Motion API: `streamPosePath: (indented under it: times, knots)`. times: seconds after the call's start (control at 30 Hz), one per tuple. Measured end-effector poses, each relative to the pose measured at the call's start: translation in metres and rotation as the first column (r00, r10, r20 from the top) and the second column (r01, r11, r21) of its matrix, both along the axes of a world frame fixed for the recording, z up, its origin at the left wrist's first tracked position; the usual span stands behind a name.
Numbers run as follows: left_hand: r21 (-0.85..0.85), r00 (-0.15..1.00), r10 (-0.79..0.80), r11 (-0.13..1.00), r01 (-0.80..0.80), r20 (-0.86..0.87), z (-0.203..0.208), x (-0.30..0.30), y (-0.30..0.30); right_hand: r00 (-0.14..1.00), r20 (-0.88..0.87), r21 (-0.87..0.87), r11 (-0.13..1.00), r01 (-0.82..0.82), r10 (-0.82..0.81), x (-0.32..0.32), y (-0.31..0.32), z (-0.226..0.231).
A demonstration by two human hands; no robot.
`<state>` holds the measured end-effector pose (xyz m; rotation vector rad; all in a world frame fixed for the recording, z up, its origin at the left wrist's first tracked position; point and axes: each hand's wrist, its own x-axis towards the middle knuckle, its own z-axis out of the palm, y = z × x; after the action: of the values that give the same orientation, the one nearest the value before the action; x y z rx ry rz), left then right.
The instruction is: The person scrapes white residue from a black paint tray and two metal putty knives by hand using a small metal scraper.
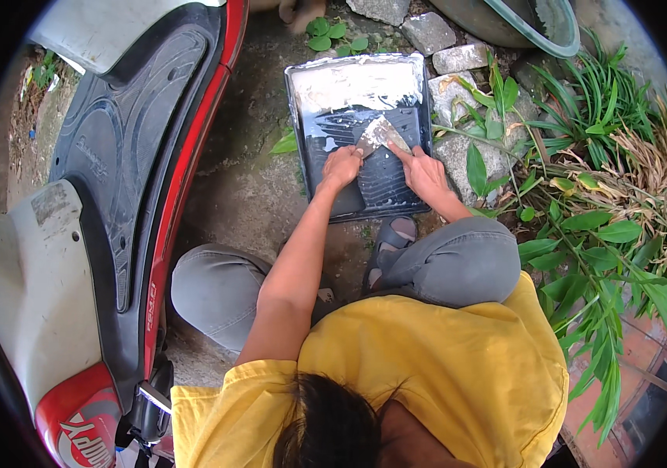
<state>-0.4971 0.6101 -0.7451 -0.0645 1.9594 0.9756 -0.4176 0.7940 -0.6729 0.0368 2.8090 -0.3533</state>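
Left scraper [368, 143]: gripped in left hand [341, 167]. Right scraper [388, 135]: gripped in right hand [425, 173], close behind blade, presumably for control. Scraper blades: brought together at angle just beyond both hands, perhaps so one can be cleaned on other. Tray [390, 178]: set on ground [251, 199] below grip, likely so drips are caught. White paste [341, 84]: banked in tray, beyond grip. Scooter [127, 140]: stood left of grip.

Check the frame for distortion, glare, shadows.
Head view: black corners, scooter looks bowed, probably fisheye; head view: white coating near-clipped, pale sheen on the black tray, glare or wet film unclear; head view: soft daylight, no hard shadows by the tray.
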Motion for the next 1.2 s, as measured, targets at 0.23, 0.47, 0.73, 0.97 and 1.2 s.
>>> streamPosePath:
  times: [0.23, 0.47, 0.73, 0.97, 1.2]
  knots:
    - [-0.016, 1.000, -0.015, 1.000, 0.014, -0.023, -0.001, 0.000, 0.005, 0.999, -0.021, 0.008, 0.999, 0.038, -0.037, 0.004, 0.002, 0.006]
    - [0.003, 1.000, 0.027, 1.000, -0.027, -0.004, 0.006, -0.001, 0.000, 0.996, -0.046, -0.116, 0.990, 0.074, -0.080, 0.004, 0.004, 0.030]
    - [0.102, 0.995, 0.085, 0.991, -0.089, 0.044, 0.017, 0.000, 0.006, 0.999, -0.023, -0.031, 0.998, 0.048, -0.048, 0.011, 0.000, -0.004]
    - [0.170, 0.990, 0.111, 0.978, -0.124, 0.084, 0.017, -0.005, 0.001, 0.994, -0.039, -0.135, 0.986, 0.099, -0.105, -0.001, 0.011, 0.008]
    - [0.328, 0.943, 0.207, 0.900, -0.288, 0.261, 0.030, -0.012, 0.001, 0.955, -0.199, -0.520, 0.850, 0.088, -0.221, -0.006, 0.011, 0.005]
